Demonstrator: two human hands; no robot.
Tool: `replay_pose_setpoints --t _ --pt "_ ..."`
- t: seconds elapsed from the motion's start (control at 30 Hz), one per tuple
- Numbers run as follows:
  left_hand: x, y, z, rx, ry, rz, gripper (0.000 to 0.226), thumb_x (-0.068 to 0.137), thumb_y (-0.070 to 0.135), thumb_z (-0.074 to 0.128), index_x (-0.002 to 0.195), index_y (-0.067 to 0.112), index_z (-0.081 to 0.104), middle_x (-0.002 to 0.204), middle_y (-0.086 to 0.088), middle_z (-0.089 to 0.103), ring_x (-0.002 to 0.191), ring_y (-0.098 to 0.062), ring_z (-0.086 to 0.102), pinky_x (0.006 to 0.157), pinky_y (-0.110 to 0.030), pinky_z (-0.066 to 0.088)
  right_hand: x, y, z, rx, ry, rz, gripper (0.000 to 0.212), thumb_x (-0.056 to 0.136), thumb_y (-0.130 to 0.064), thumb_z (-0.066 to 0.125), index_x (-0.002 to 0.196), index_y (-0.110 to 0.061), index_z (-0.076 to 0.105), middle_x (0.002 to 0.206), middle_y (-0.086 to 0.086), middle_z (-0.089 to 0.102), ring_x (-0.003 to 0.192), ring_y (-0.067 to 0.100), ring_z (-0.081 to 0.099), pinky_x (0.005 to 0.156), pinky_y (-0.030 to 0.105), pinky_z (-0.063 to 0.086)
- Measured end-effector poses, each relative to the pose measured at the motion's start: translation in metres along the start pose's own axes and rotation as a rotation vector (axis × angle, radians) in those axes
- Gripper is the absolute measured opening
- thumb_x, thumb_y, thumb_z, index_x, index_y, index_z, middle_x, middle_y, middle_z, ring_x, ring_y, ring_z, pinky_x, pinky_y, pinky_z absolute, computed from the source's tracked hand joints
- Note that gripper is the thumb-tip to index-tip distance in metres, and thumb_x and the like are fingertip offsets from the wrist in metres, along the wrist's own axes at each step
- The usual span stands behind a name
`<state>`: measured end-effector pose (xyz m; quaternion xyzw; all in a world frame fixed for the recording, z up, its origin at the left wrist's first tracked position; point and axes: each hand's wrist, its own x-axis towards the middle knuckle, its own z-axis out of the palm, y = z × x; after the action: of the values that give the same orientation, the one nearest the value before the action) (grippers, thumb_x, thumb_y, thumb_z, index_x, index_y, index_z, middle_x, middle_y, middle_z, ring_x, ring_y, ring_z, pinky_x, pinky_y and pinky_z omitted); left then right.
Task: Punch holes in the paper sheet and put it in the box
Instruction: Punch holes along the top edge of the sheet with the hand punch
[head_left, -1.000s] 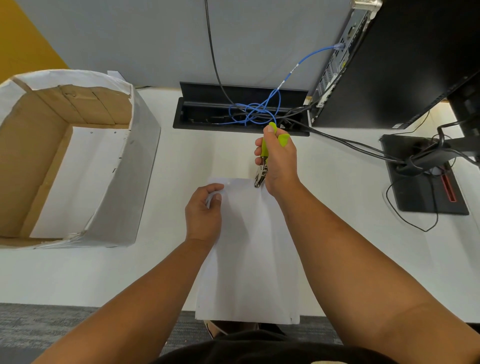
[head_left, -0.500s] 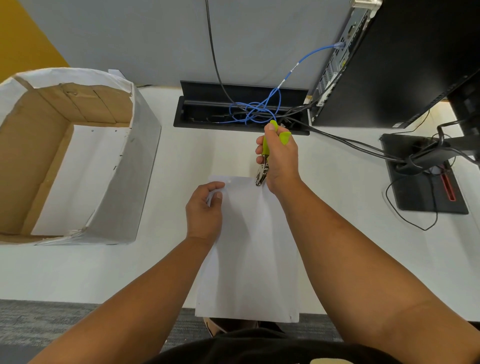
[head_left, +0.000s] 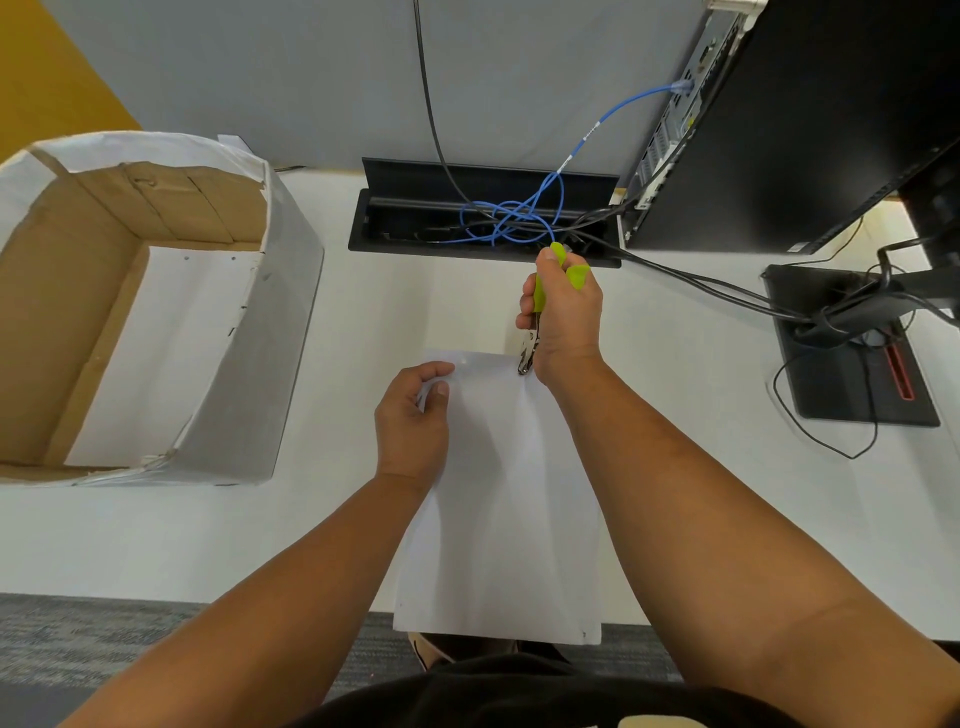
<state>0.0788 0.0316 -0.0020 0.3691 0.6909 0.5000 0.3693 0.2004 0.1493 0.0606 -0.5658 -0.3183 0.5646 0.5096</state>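
Observation:
A white paper sheet lies lengthwise on the white desk, its near end hanging over the front edge. My left hand pinches the sheet's far left corner. My right hand grips a hole punch with lime-green handles; its metal jaws sit on the sheet's far edge, right of centre. The open cardboard box, covered in white paper outside, stands at the left with white sheets lying on its bottom.
A black cable tray with blue and black cables runs along the back of the desk. A black computer case and a monitor stand base with trailing cables occupy the right side.
The hands and the punch have stayed nearly still on the sheet's far edge. The handles look squeezed a little closer.

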Motion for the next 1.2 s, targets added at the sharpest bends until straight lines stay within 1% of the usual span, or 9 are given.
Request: replay_pose_setpoints --t 0.1,0.23,0.33,0.5,0.6,0.83,0.97,1.1,1.2 --pt "-0.001 0.0 0.0 -0.001 -0.003 -0.002 0.027 0.095 0.009 0.055 0.099 0.034 0.064 0.104 0.02 0.062 0.101 0.006 0.057 0.09 -0.009 0.042 -0.001 0.0 0.0 0.015 0.003 -0.012 0.014 0.099 -0.025 0.052 0.087 -0.023 0.059 0.067 0.003 0.056 0.054 0.013 0.048 0.049 0.027 0.046" --pt "0.0 0.0 -0.001 0.003 -0.008 -0.003 0.028 0.095 0.009 0.055 0.099 0.035 0.064 0.104 0.019 0.063 0.101 0.005 0.057 0.093 -0.012 0.043 -0.001 0.0 0.0 0.017 -0.006 -0.025 0.013 0.099 -0.026 0.053 0.088 -0.023 0.06 0.068 0.003 0.057 0.056 0.014 0.049 0.049 0.027 0.047" --pt "0.0 0.0 -0.002 0.007 -0.008 0.001 0.03 0.095 0.009 0.055 0.097 0.038 0.063 0.102 0.022 0.062 0.1 0.008 0.056 0.092 -0.012 0.042 0.0 -0.001 0.0 0.03 -0.022 -0.018 0.012 0.099 -0.028 0.054 0.09 -0.024 0.061 0.071 0.005 0.058 0.058 0.015 0.051 0.05 0.028 0.049" --pt "0.0 -0.001 -0.003 0.016 -0.008 0.004 0.029 0.095 0.01 0.055 0.097 0.038 0.062 0.102 0.022 0.062 0.099 0.009 0.056 0.089 -0.009 0.041 0.001 0.0 0.0 0.014 -0.032 -0.024 0.012 0.099 -0.029 0.054 0.091 -0.022 0.062 0.071 0.004 0.059 0.059 0.015 0.052 0.05 0.028 0.05" --pt "0.0 -0.001 -0.003 0.013 -0.009 0.009 0.03 0.095 0.009 0.056 0.097 0.038 0.062 0.102 0.021 0.062 0.1 0.007 0.057 0.09 -0.009 0.041 0.001 0.001 0.001 -0.004 -0.025 -0.035 0.014 0.099 -0.027 0.053 0.089 -0.022 0.061 0.069 0.003 0.058 0.057 0.014 0.05 0.049 0.028 0.049" --pt "0.0 -0.002 -0.002 0.005 -0.01 0.014 0.033 0.094 0.009 0.056 0.095 0.041 0.062 0.103 0.021 0.063 0.101 0.006 0.057 0.093 -0.012 0.042 0.002 0.003 0.002 0.024 -0.022 -0.057 0.016 0.099 -0.025 0.052 0.086 -0.019 0.059 0.063 0.002 0.053 0.051 0.013 0.044 0.045 0.025 0.042" --pt "0.0 0.0 -0.001 -0.005 -0.013 0.01 0.034 0.094 0.008 0.056 0.094 0.041 0.062 0.103 0.021 0.063 0.101 0.007 0.057 0.09 -0.008 0.041 0.003 0.005 0.001 0.057 -0.018 -0.051 0.016 0.099 -0.023 0.053 0.085 -0.016 0.057 0.062 0.003 0.051 0.048 0.014 0.042 0.045 0.024 0.035" --pt "-0.001 -0.001 0.0 -0.007 -0.015 0.001 0.035 0.094 0.007 0.056 0.093 0.042 0.062 0.102 0.021 0.063 0.099 0.009 0.056 0.088 -0.008 0.041 0.003 0.007 -0.001 0.065 -0.011 -0.041 0.017 0.099 -0.023 0.052 0.084 -0.016 0.056 0.061 0.002 0.051 0.049 0.013 0.041 0.045 0.024 0.033" --pt "-0.002 -0.002 0.0 -0.004 -0.026 0.002 0.035 0.094 0.007 0.055 0.093 0.041 0.062 0.103 0.021 0.063 0.098 0.01 0.056 0.088 -0.005 0.041 0.003 0.01 -0.002 0.073 -0.002 -0.027 0.02 0.099 -0.023 0.052 0.08 -0.018 0.054 0.061 0.002 0.05 0.049 0.014 0.04 0.046 0.024 0.031"
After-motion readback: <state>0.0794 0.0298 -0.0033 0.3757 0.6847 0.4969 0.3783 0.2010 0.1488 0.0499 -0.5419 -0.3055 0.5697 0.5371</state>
